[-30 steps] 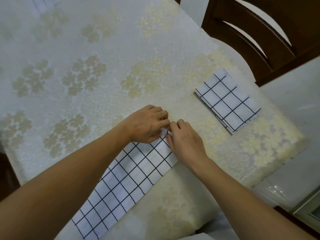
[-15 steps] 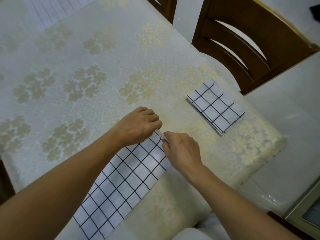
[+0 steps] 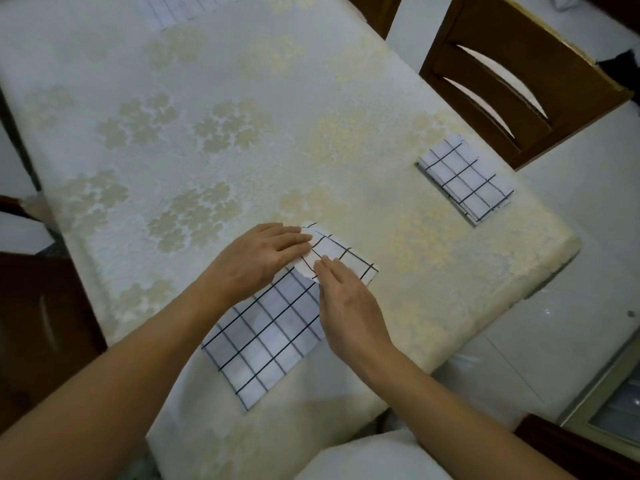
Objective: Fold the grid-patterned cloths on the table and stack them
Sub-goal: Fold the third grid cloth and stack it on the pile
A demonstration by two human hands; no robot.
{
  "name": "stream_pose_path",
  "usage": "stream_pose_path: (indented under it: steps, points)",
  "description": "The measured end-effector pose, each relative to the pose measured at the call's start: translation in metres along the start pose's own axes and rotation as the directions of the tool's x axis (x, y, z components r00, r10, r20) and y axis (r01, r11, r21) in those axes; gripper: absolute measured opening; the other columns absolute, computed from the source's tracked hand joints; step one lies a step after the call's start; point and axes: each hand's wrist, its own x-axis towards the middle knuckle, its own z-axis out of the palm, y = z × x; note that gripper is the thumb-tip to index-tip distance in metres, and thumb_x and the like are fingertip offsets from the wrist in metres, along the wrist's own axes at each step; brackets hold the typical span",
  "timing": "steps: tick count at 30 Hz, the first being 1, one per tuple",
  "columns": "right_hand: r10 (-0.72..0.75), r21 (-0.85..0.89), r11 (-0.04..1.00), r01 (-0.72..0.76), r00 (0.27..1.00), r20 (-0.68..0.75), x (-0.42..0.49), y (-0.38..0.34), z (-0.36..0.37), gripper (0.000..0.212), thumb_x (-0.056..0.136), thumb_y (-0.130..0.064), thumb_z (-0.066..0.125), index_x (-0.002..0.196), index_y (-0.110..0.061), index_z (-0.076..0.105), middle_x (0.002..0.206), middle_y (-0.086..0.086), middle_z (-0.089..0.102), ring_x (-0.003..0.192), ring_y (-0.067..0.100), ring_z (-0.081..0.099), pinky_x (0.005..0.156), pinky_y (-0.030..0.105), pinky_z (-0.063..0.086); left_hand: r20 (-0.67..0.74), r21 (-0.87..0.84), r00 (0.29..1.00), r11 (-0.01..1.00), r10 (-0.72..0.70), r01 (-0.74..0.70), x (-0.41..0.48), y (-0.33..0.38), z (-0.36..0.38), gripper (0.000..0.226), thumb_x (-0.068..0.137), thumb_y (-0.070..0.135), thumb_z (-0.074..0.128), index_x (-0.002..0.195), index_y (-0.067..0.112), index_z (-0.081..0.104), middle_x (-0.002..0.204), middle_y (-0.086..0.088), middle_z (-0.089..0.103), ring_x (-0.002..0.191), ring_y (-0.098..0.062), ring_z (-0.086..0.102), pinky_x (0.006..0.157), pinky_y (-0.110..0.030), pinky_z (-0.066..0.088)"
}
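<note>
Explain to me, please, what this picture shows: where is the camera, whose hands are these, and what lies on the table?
There is no machine here. A person wears one camera on the head, so you look down along their own arms. The left hand and the right hand rest with straight fingers on a grid-patterned cloth, where its far end is turned over in a fold. It lies on the table, which has a pale flowered cover. A second cloth, already folded small, lies apart near the right corner, close to a wooden chair.
</note>
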Motion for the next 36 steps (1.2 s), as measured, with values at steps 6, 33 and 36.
stream_pose_path:
  steps: [6,33,36]
  points:
    - [-0.090,-0.112,0.990,0.091,0.996,0.015,-0.038,-0.046,0.038,0.058,0.095,0.003,0.051,0.151,-0.001,0.035,0.156,0.016,0.038,0.147,0.029,0.031,0.123,0.037,0.016,-0.020,-0.005,0.995,0.995,-0.101,0.101,-0.079,0.011,0.006,0.059,0.077,-0.015,0.065,0.133,0.002,0.059,0.140,-0.017,0.056,0.129,-0.035,0.054,0.104,-0.049,0.046]
    - [-0.300,-0.026,0.952,0.306,0.946,0.122,-0.088,-0.062,0.127,0.048,0.103,-0.028,0.043,0.143,-0.002,0.049,0.150,0.016,0.047,0.142,0.027,0.041,0.112,0.041,0.043,-0.030,-0.072,0.578,0.579,-0.815,0.812,-0.183,0.065,0.059,0.070,0.079,-0.018,0.050,0.146,0.002,0.043,0.155,-0.019,0.037,0.145,-0.033,0.033,0.120,-0.048,0.023]
    - [-0.291,0.026,0.956,0.292,0.956,-0.046,-0.056,-0.038,0.112,0.042,0.102,-0.020,0.043,0.137,0.000,0.054,0.145,0.017,0.052,0.140,0.030,0.044,0.110,0.044,0.044,-0.070,-0.096,0.540,0.545,-0.839,0.833,-0.159,0.087,0.065,0.056,0.094,0.013,0.048,0.148,0.003,0.037,0.159,-0.017,0.030,0.149,-0.030,0.025,0.122,-0.049,0.019]
